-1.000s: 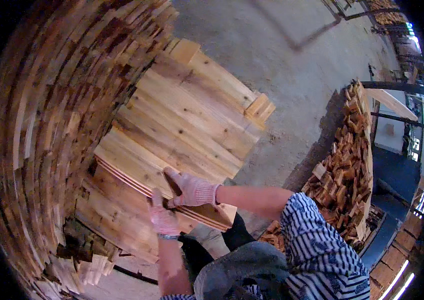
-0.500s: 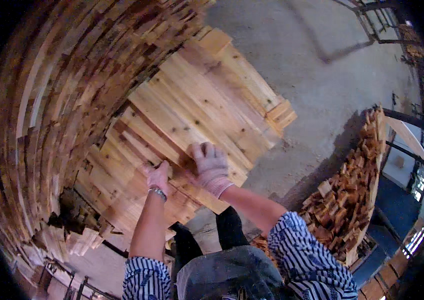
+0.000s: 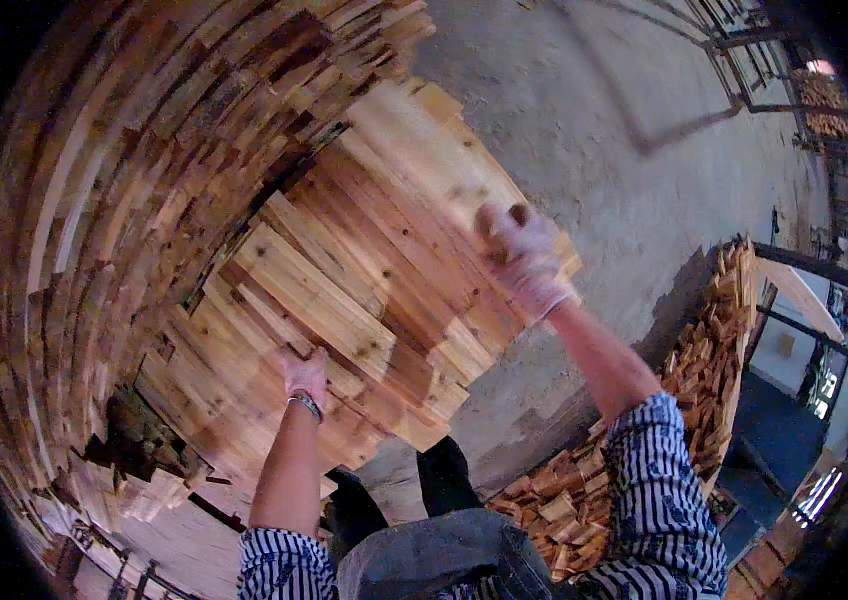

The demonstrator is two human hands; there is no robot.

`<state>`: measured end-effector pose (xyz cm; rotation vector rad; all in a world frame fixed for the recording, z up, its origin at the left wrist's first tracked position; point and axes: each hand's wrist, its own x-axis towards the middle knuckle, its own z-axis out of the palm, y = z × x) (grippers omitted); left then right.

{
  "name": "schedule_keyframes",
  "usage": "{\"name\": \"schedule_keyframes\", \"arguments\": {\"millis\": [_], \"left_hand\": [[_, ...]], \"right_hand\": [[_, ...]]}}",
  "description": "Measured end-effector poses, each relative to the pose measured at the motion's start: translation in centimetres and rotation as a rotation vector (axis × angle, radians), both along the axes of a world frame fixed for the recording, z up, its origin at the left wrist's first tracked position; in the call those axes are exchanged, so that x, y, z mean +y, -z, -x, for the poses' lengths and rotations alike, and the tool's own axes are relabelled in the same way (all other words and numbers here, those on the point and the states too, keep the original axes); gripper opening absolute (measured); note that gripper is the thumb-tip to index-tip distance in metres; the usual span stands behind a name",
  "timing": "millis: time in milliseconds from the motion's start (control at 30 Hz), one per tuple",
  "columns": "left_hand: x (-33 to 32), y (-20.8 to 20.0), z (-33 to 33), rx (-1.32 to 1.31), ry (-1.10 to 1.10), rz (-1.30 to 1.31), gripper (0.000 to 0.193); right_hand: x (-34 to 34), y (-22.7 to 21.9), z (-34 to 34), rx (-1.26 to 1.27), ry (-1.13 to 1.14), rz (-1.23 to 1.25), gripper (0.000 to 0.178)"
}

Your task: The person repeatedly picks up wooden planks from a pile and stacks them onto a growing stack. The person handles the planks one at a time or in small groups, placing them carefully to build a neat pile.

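Observation:
A broad stack of pale and reddish wooden boards (image 3: pixel 394 215) lies before me, set slantwise. My left hand (image 3: pixel 305 373), in a pale knit glove with a band at the wrist, is closed around a narrow wooden board (image 3: pixel 274 318) on the near part of the stack; its fingertips are partly hidden. My right hand (image 3: pixel 524 258), gloved too, is over the far right edge of the stack beside a light board (image 3: pixel 454 185). Motion blurs its fingers, so their grip does not show. One loose light board (image 3: pixel 316 300) lies across the middle, between my hands.
A tall wall of stacked wood strips (image 3: pixel 134 200) rises along the left, close against the boards. At lower right lies a heap of short wood offcuts (image 3: pixel 689 400) beside a dark blue panel (image 3: pixel 779 425). Grey concrete floor (image 3: pixel 624 190) stretches beyond; metal frames (image 3: pixel 744 60) stand far right.
My right hand has swept from the middle of the stack to its far right edge. Reddish boards now show where pale ones lay on top. My left hand has shifted slightly nearer.

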<state>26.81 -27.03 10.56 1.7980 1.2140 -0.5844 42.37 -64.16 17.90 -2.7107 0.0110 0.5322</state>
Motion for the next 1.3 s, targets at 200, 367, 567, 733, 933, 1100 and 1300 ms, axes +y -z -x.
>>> {"name": "schedule_keyframes", "arguments": {"millis": [200,367,567,733,933,1100,1300], "left_hand": [[-0.8,-1.9,-1.3,0.108,-0.011,0.041,0.091],[-0.7,-3.0,-1.6,0.085,-0.065,0.099,0.087],[-0.1,-2.1,-1.2,0.075,-0.068,0.097,0.075],[-0.1,-0.6,0.3,-0.138,0.036,-0.007,0.061],[-0.2,-2.3,-0.3,0.043,-0.013,0.483,0.034],[-0.4,-3.3,6.6,-0.275,-0.354,0.500,0.020],[2.6,-13.9,9.6,-0.233,-0.411,0.600,0.033]], "right_hand": [[-3.7,5.2,-4.4,-0.095,0.038,0.244,0.057],[-2.3,5.1,-3.3,-0.106,-0.121,0.312,0.054],[11.8,2.0,2.6,-0.112,-0.381,-0.128,0.073],[23.4,4.2,12.9,-0.103,-0.108,0.112,0.068],[19.6,-0.1,11.8,0.154,0.143,-0.381,0.070],[10.7,-2.2,18.6,0.529,0.764,-1.096,0.070],[5.9,-3.6,24.2,0.532,1.060,-0.928,0.056]]}}
